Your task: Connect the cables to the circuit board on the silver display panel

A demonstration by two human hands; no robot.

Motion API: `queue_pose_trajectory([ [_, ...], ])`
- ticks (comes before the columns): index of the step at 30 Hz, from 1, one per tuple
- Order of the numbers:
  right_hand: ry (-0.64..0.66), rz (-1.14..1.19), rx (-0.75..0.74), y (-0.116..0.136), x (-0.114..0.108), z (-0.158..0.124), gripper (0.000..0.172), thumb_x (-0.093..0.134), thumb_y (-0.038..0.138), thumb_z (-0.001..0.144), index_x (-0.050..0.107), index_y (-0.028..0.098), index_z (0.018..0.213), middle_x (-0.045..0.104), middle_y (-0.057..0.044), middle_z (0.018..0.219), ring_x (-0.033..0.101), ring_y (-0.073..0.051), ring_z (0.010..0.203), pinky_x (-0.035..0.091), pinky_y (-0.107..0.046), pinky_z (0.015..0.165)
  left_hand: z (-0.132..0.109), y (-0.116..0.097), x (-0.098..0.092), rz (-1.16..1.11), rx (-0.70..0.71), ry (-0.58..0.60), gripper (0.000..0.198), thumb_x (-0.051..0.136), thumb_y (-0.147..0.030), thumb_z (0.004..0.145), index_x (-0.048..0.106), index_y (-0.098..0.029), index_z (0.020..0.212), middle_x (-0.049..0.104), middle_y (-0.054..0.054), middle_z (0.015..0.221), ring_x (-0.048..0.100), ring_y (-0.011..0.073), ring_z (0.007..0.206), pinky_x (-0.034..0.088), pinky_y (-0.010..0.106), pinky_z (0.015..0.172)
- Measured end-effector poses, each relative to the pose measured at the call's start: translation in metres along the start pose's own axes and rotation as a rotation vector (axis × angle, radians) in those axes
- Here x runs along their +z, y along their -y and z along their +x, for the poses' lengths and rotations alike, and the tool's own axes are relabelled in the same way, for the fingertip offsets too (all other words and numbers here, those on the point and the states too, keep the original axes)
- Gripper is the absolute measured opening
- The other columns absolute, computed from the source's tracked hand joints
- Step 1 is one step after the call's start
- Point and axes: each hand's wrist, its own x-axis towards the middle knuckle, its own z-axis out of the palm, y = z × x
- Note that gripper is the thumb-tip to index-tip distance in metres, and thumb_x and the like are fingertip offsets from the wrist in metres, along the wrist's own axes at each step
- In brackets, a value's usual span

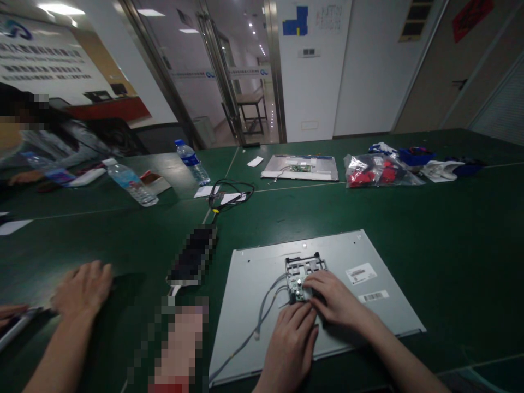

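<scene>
We have both hands on the small circuit board (298, 285) that sits near the middle of the display panel (249, 284), which lies back-up on the green surface (450, 229) just in front of us. Our left hand (291, 339) lies with its fingers (302, 312) stretched flat and unclenched against the board's near end. Our right hand (336, 299) curls its fingers (317, 279) over the board's right edge, and we cannot tell whether they pinch it or merely rest there. As we judge it, the work goes best with light, even pressure, one hand steadying the board while the other works at its edge, and with no tug on the grey cables (266, 305) that leave its left side. The board's long axis runs away from us, with its black bracket (305, 265) at the far end. The panel's long axis runs left to right, turned slightly, with the labels (361, 273) on its right half.
</scene>
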Motion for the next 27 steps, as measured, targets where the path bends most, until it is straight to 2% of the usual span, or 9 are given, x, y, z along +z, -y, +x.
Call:
queue_pose_trajectory([
  [12, 0.011, -0.001, 0.014, 0.001, -0.002, 0.0, 0.039, 0.054, 0.009, 0.086, 0.058, 0.021, 0.123, 0.062, -0.007, 0.12, 0.053, -0.021, 0.112, 0.041, -0.039, 0.101, -0.001, -0.001, 0.0, -0.003, 0.02, -0.003, 0.039, 0.05, -0.012, 0.09, 0.056, -0.021, 0.127, 0.061, 0.01, 0.126, 0.056, 0.0267, 0.117, 0.049, 0.047, 0.098],
  [17, -0.002, -0.006, 0.021, -0.001, 0.001, -0.002, 0.04, 0.055, 0.009, 0.085, 0.059, 0.021, 0.123, 0.062, -0.007, 0.12, 0.053, -0.021, 0.111, 0.042, -0.038, 0.1, -0.002, 0.0, 0.002, -0.05, -0.031, -0.114, 0.03, 0.049, -0.012, 0.091, 0.059, -0.021, 0.117, 0.064, 0.009, 0.113, 0.06, 0.0236, 0.104, 0.051, 0.042, 0.091],
  [22, -0.008, -0.006, 0.011, 0.0, -0.002, -0.003, 0.041, 0.055, 0.009, 0.086, 0.058, 0.022, 0.124, 0.062, -0.007, 0.12, 0.053, -0.021, 0.112, 0.041, -0.039, 0.101, -0.003, 0.016, -0.001, -0.031, -0.184, -0.239, 0.016, 0.049, -0.018, 0.092, 0.059, -0.021, 0.105, 0.064, 0.007, 0.098, 0.061, 0.0221, 0.092, 0.051, 0.038, 0.081],
  [27, 0.0, -0.018, 0.015, 0.002, -0.005, -0.003, 0.041, 0.055, 0.008, 0.086, 0.057, 0.022, 0.125, 0.062, -0.007, 0.121, 0.053, -0.021, 0.112, 0.042, -0.039, 0.101, -0.002, 0.041, -0.015, 0.126, -0.257, -0.216, 0.019, 0.055, -0.021, 0.089, 0.06, -0.02, 0.107, 0.062, 0.008, 0.102, 0.059, 0.0238, 0.092, 0.049, 0.04, 0.079],
])
